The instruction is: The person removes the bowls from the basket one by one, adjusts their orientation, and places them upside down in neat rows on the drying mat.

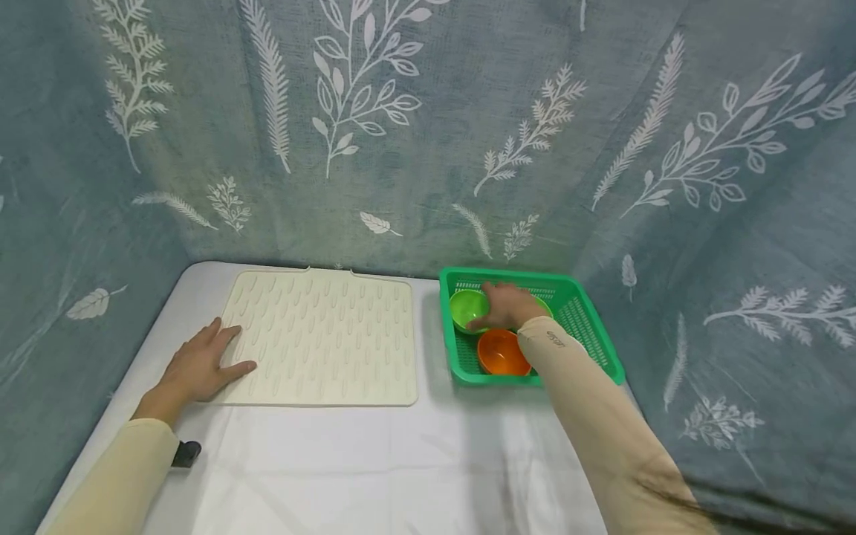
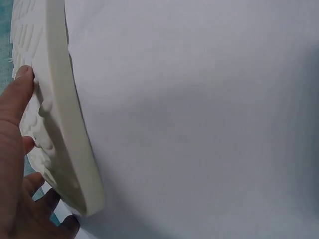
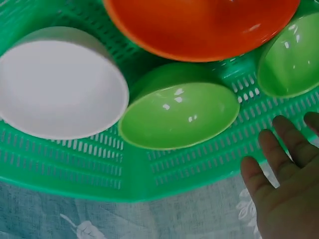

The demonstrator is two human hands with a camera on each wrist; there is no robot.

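Right hand near bowl, left on mat

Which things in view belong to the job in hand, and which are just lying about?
Likely the job:
left hand, at pale mat
right hand, at near green bowl
second green bowl
orange bowl
white bowl
green basket

Likely just around:
leaf-patterned curtain
white cloth
black object, use unclear

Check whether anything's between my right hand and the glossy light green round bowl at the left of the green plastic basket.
Nothing visible is. Your right hand is over the basket, overlapping that light green bowl in the head view. The glossy round orange bowl sits nearer you, not between.
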